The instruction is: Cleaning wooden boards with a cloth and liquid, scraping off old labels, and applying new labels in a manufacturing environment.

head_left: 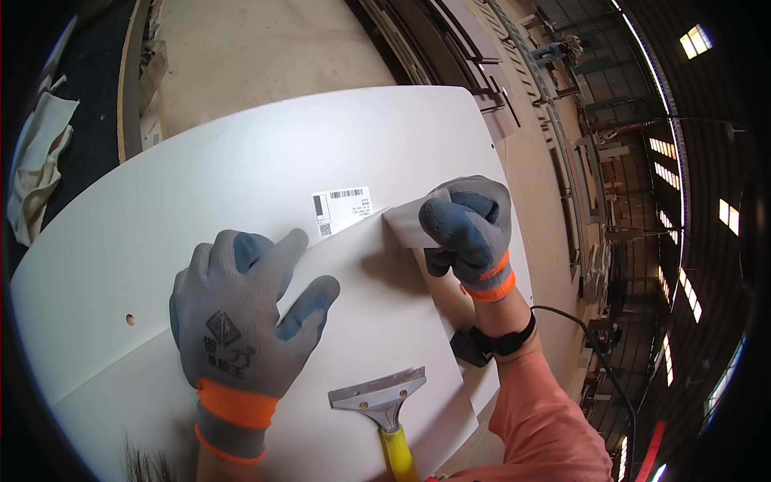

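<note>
My right hand (474, 225), in a grey-blue glove with an orange cuff, is closed on a pale flap (407, 224). This looks like the raised corner of a white sheet, and its end is hidden by my fingers. A printed white label (343, 210) lies left of the flap on a large white panel (233, 149). My left hand (245, 309), gloved alike, is over the white surface with thumb and forefinger spread, the fingertip close below the label. In front of me lies a scraper (379, 398) with a wide metal blade and yellow handle.
Dark bristles (147, 462) show at the lower left edge. A black strap (512, 337) circles my right wrist, and a black cable (598, 345) runs beside that arm. Stacked boards (434, 40) stand beyond the panel. A crumpled pale cloth (44, 161) is far left.
</note>
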`<state>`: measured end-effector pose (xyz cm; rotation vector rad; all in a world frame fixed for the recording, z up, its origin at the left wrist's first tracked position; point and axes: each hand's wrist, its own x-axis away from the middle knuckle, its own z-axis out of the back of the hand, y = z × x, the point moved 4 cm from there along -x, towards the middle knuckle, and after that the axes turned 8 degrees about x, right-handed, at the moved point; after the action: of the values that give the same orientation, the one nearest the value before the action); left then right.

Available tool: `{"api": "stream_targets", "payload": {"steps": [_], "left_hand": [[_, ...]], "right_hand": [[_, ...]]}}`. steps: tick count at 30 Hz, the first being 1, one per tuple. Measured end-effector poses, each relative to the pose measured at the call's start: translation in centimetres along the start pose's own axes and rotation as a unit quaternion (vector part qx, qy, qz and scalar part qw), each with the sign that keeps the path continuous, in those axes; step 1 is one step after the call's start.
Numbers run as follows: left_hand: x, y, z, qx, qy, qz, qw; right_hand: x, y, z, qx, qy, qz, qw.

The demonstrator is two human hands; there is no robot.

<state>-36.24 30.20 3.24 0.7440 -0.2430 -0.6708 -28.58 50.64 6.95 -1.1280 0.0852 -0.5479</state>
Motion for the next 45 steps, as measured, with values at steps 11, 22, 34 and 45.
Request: {"api": "stream_targets", "payload": {"steps": [11, 22, 34, 45], "left_hand": [[0.0, -0.2, -0.1, -0.011, -0.007, -0.004, 1.0], [0.1, -0.3, -0.3, -0.025, 0.0, -0.018, 1.0], [-0.6, 0.5, 0.5, 0.018, 0.027, -0.028, 0.999], [0.5, -0.3, 0.3, 0.232, 0.003, -0.029, 0.972]], "right_hand": [[0.4, 0.5, 0.6, -0.022, 0.048, 0.014, 0.999], [0.9, 0.4, 0.7, -0.02, 0.067, 0.006, 0.998], [7.7, -2.6, 11.5, 0.167, 0.299, 0.424, 0.838], [20.0, -7.0, 7.4, -0.198, 0.008, 0.139, 0.97]]}}
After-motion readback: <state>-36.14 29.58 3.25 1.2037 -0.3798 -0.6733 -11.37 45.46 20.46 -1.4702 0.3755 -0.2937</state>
